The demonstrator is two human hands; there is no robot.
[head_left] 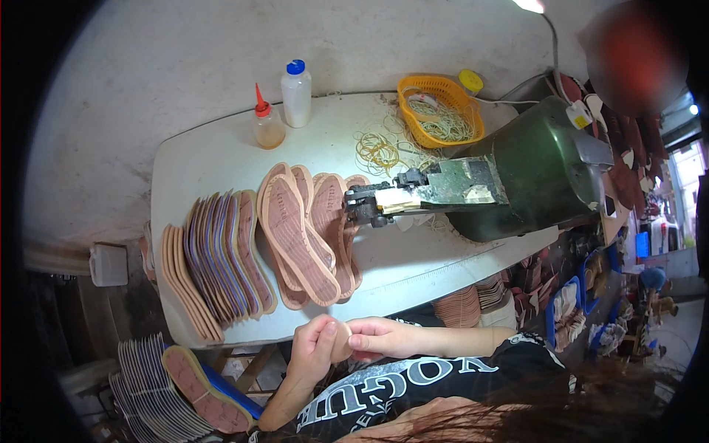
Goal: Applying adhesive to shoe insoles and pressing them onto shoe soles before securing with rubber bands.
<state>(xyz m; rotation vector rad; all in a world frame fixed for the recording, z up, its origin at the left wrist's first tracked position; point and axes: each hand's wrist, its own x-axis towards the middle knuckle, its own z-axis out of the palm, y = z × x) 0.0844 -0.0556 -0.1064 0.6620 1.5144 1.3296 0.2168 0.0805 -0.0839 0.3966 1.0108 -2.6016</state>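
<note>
Close to my body, just off the table's front edge, both hands meet around a tan rounded piece (340, 344), whose full shape is hidden by the fingers. My left hand (312, 348) is closed on one side of it. From the other side, my right hand (377, 337) pinches it between thumb and fingers. Beyond them on the table lies a loose overlapping pile of brown shoe insoles (301, 240) with pale rims. Left of the pile, several more insoles stand on edge in a packed row (221, 251).
A dark green sewing machine (535, 173) reaches across the white table (413, 275) from the right. Its head overhangs the insole pile. Behind are a yellow basket (405, 100) of thin bands, a red-tipped bottle (269, 133) and a blue-capped bottle (297, 100). Bundled insoles (151, 391) sit lower left.
</note>
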